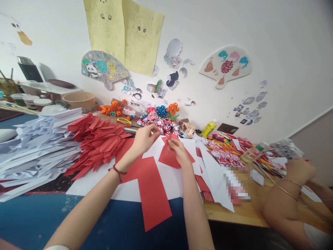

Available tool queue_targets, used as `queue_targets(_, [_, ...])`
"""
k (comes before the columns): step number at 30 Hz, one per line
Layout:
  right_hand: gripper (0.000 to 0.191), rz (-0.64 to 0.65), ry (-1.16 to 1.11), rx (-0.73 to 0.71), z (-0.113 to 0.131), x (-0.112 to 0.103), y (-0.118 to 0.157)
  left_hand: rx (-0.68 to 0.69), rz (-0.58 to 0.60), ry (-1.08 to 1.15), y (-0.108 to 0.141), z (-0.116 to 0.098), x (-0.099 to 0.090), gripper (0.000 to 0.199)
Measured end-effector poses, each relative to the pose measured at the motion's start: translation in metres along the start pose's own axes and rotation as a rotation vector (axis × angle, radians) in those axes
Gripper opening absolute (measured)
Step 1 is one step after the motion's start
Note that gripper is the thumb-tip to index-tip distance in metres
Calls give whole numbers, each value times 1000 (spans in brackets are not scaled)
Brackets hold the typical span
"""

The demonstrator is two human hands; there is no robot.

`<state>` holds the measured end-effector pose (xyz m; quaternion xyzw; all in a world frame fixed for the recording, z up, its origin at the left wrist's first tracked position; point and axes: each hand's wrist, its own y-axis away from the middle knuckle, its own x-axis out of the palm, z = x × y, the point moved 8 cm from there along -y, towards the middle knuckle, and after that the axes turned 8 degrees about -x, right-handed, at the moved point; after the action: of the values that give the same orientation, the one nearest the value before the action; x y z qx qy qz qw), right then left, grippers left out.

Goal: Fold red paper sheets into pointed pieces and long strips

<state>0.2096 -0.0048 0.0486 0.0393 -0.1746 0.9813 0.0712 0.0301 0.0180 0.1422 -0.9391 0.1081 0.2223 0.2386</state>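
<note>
My right hand (pixel 179 151) pinches a red sheet of paper (pixel 166 158), which is tilted over the white sheets. To its left, my left hand (pixel 145 139) is raised with its fingers curled together; whether anything is between them I cannot make out. Below both hands, a larger red sheet (pixel 153 189) lies on white paper (pixel 127 191), its lower end reaching over the blue surface. A heap of folded red paper strips (pixel 97 140) lies left of my left hand, beside a big pile of folded white strips (pixel 49 146).
Red-and-white folded pieces (pixel 166 129) and paper flowers (pixel 161 111) stand along the wall. A yellow bottle (pixel 208 129) is behind my right hand. At the right, another person's hand (pixel 300 171) works over the wooden table (pixel 234 215). A round tan bowl (pixel 79 100) stands at the left.
</note>
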Motion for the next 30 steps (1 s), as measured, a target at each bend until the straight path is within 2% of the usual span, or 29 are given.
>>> queue_targets(2, [28, 26, 11, 2, 0, 3, 1, -89, 148, 407, -10, 13, 22, 22])
queue_targets(4, [29, 54, 18, 7, 0, 6, 1, -168, 248, 675, -16, 27, 42, 32])
queue_targets(6, [30, 87, 7, 22, -2, 10, 1, -209, 267, 853, -20, 40, 55, 37])
queue_targets(9, [30, 120, -62, 51, -5, 16, 1, -249, 301, 1007, -18, 53, 70, 39])
queue_targets(15, [30, 182, -194, 77, -5, 27, 3, -269, 372, 1157, -9, 53, 84, 40])
queue_targets(22, [27, 211, -165, 77, -4, 28, 6, -272, 353, 1204, -7, 54, 86, 37])
queue_targets(26, [26, 184, -124, 81, -4, 27, 7, -312, 241, 1127, -10, 66, 81, 32])
queue_targets(30, [26, 161, -78, 80, -3, 23, 7, -274, 45, 1002, -16, 77, 62, 32])
